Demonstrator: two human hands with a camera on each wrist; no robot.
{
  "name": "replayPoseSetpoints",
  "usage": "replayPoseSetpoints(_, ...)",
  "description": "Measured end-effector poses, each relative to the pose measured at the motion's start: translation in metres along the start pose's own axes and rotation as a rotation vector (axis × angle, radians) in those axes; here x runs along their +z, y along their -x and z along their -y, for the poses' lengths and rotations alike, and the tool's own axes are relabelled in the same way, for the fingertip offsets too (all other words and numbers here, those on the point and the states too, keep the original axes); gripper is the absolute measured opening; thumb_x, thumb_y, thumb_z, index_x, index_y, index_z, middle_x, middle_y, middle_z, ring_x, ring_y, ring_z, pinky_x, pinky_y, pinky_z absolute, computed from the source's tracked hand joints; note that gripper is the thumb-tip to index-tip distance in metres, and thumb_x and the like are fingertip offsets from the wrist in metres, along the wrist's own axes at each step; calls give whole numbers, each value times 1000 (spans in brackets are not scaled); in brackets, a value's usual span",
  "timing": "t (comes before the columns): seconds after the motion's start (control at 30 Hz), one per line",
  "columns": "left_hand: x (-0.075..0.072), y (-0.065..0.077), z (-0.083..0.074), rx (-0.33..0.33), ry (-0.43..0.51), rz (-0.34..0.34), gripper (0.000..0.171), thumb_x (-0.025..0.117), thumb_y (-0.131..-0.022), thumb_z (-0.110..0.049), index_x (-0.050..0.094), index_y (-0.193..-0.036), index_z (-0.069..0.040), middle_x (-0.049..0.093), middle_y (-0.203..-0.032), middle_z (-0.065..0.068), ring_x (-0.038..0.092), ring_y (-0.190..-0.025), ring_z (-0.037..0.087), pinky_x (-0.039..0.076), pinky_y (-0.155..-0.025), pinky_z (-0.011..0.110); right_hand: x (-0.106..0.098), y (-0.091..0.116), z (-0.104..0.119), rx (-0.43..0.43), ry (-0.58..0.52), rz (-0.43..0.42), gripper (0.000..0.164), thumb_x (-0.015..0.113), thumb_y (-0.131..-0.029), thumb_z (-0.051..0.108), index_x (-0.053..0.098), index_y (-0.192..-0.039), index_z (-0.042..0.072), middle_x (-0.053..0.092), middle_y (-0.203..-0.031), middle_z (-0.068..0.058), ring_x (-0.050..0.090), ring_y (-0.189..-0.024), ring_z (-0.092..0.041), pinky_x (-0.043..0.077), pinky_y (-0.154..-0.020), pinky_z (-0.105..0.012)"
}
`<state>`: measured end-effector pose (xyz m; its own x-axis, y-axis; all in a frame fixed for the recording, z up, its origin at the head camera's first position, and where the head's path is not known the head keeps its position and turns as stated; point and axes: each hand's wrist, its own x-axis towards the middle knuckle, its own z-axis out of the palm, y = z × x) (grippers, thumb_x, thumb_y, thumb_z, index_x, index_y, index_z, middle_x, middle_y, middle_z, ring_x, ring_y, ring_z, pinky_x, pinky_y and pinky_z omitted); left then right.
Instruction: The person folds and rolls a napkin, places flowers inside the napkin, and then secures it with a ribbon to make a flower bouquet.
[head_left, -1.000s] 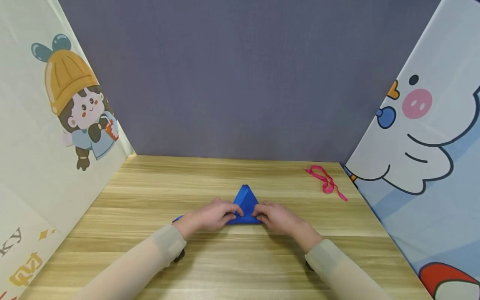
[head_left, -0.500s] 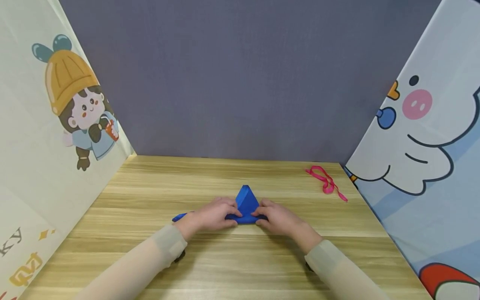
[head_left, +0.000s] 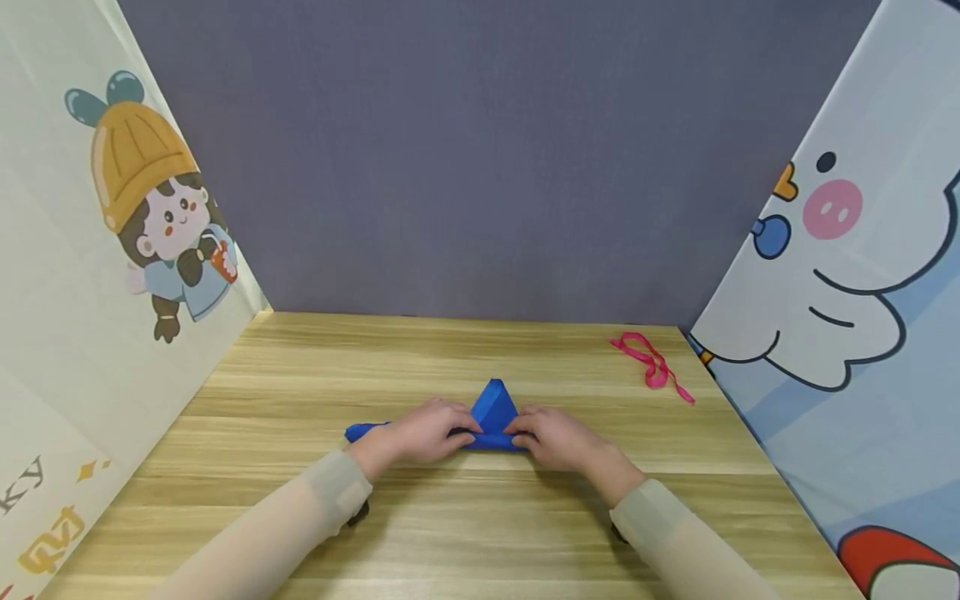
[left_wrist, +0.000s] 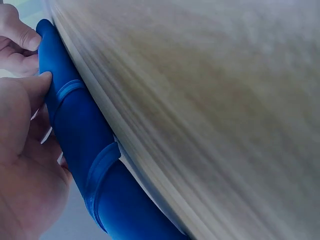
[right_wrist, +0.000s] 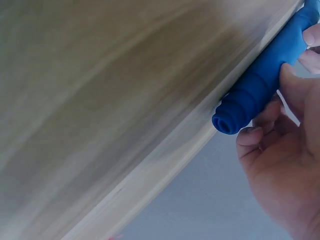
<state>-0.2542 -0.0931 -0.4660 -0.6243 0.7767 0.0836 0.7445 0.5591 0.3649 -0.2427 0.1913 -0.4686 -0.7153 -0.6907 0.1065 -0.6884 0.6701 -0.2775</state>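
Note:
A blue cloth (head_left: pixel 498 408) lies mid-table, its near part wound into a roll (head_left: pixel 497 442) and its far part a flat triangle pointing to the back. My left hand (head_left: pixel 429 430) grips the roll left of the triangle, thumb on the near side. On the right side, my right hand (head_left: pixel 559 435) holds it the same way. From the left wrist view, the blue roll (left_wrist: pixel 82 135) shows overlapping cloth edges. A spiral of layers shows at the roll's end (right_wrist: pixel 227 123) in the right wrist view. Behind my left wrist, a blue end (head_left: pixel 364 431) sticks out.
A crumpled pink ribbon (head_left: pixel 651 363) lies at the back right of the wooden table (head_left: pixel 480 525). A grey panel (head_left: pixel 480 158) rises behind the table. Printed cloth walls (head_left: pixel 52 275) stand at the sides.
The cloth has been rolled a little further, and the triangle has become shorter as its tip has come closer. Both hands stay in nearly the same place, their fingers shifting on the roll.

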Motion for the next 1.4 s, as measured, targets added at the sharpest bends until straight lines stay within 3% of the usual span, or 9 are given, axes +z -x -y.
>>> replayPoseSetpoints(0.23, 0, -1, 0, -16, 47, 9, 26, 62, -113, -17, 71, -137, -19, 78, -132, -3, 72, -123, 15, 50, -110, 51, 1, -1, 0, 14, -31, -8, 14, 71, -107, 13, 75, -121, 15, 78, -111, -2, 75, -102, -19, 62, -93, -43)
replayPoseSetpoints(0.37, 0, 0, 0, -6, 38, 2, 24, 63, -113, -16, 75, -134, -19, 78, -133, -3, 71, -128, 17, 50, -111, 52, 1, -1, 1, 6, -38, -34, 13, 73, -106, 13, 69, -117, 20, 78, -106, 1, 73, -96, -15, 61, -85, -41)
replayPoseSetpoints(0.53, 1, 1, -1, -15, -19, 1, 25, 64, -112, -19, 80, -130, -21, 76, -126, -2, 69, -123, 18, 51, -110, 52, 2, 0, 3, -12, 54, -56, 8, 73, -106, 15, 76, -111, 20, 77, -108, 2, 75, -98, -18, 63, -87, -41)
replayPoseSetpoints(0.73, 2, 1, -1, -39, -69, 6, 28, 72, -108, -34, 81, -132, -23, 64, -123, -2, 57, -118, 17, 46, -107, 46, -1, -1, 7, 59, 87, -5, 20, 75, -103, 21, 82, -121, 18, 68, -114, 0, 64, -92, -12, 58, -82, -36)
replayPoseSetpoints(0.87, 2, -1, -1, -22, -89, 14, 30, 75, -106, -35, 81, -132, -21, 62, -123, -3, 54, -119, 17, 45, -109, 46, -3, 0, 6, 74, 47, 39, 28, 80, -102, 28, 81, -127, 16, 66, -117, 0, 62, -96, -11, 57, -86, -35)
replayPoseSetpoints(1.07, 3, -3, -1, 6, -81, 22, 25, 72, -109, -26, 82, -129, -19, 69, -113, -6, 63, -113, 13, 48, -104, 42, -1, 2, 2, 5, 13, 19, 25, 78, -104, 22, 81, -126, 13, 72, -115, -2, 68, -100, -15, 60, -93, -41)
replayPoseSetpoints(1.23, 1, -3, -1, 22, -63, 17, 22, 69, -110, -22, 83, -126, -16, 76, -121, -2, 69, -118, 16, 49, -106, 46, -1, 1, 1, -34, 18, 1, 20, 74, -106, 18, 82, -123, 12, 75, -114, -3, 73, -104, -18, 61, -96, -43)
replayPoseSetpoints(1.4, 1, -2, -1, 13, -47, 17, 22, 67, -110, -20, 82, -125, -13, 78, -125, 1, 70, -121, 20, 50, -107, 48, -2, 0, 2, -15, 7, 24, 19, 72, -107, 17, 82, -122, 11, 77, -115, -2, 74, -107, -19, 61, -98, -43)
